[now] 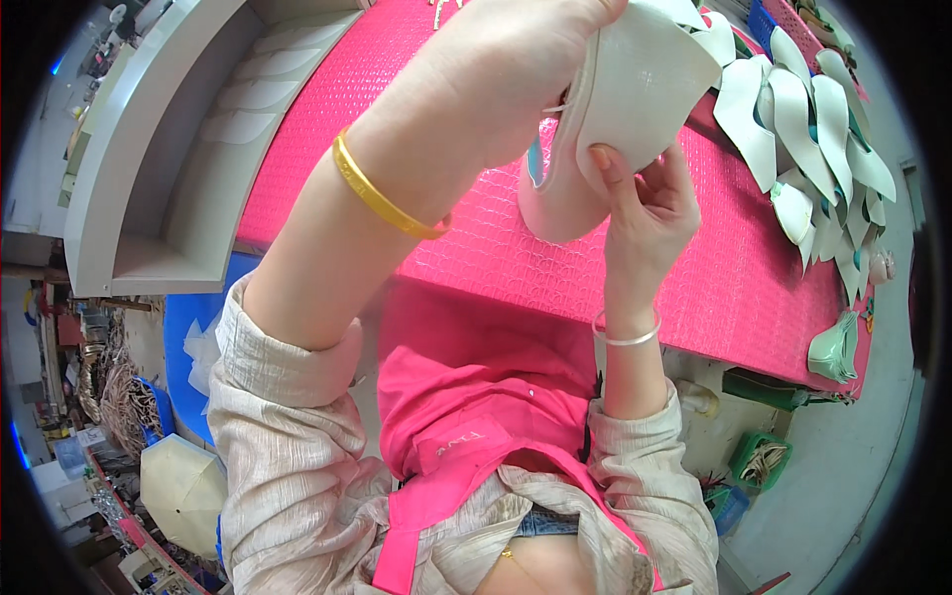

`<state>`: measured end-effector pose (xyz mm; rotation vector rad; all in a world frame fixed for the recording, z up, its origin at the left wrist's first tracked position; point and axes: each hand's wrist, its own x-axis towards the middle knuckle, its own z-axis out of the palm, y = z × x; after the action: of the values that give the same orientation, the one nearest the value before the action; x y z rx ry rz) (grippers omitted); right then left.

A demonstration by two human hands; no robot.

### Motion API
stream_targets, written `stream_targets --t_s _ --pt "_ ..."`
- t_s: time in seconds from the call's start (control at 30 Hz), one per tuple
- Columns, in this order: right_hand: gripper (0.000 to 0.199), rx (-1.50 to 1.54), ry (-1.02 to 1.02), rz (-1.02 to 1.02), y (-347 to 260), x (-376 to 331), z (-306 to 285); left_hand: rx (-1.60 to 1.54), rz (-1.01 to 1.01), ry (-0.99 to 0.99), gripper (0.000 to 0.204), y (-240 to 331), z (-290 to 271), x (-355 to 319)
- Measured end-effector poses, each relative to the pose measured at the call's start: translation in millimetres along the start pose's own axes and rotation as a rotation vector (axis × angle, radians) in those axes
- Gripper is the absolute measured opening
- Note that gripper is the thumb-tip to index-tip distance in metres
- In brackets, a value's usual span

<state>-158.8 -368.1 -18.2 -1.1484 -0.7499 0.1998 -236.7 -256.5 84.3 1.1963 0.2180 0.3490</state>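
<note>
Above the pink tabletop, both my hands hold a white shoe upper (645, 94), a curved leather-like piece with a bit of pale blue lining showing at its edge. My left hand (526, 74), with a yellow band on the wrist, grips its upper left side; most of those fingertips are hidden or cut off by the frame's top. A thin pale cord end pokes out below that hand. Lower down, my right hand (650, 203) pinches the bottom edge, thumb on the front face and the other fingers curled behind.
Many white shoe uppers (749, 119) lie overlapped at the table's right side. A pale green bundle (835, 347) sits at the near right corner of the pink table (476, 248). At left stands a grey open-fronted shelf (164, 238) with white flat pieces (238, 127) inside.
</note>
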Motion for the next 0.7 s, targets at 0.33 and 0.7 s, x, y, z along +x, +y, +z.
stream_targets --t_s 0.33,0.7 --pt "0.028 -0.109 -0.032 0.091 29.2 10.2 -35.4 0.76 0.487 0.044 0.014 -40.0 -16.1 31.5" --pt "0.016 0.107 -0.262 0.087 -9.3 -9.6 -68.0 0.734 0.161 0.028 0.023 -153.3 -38.2 -25.0"
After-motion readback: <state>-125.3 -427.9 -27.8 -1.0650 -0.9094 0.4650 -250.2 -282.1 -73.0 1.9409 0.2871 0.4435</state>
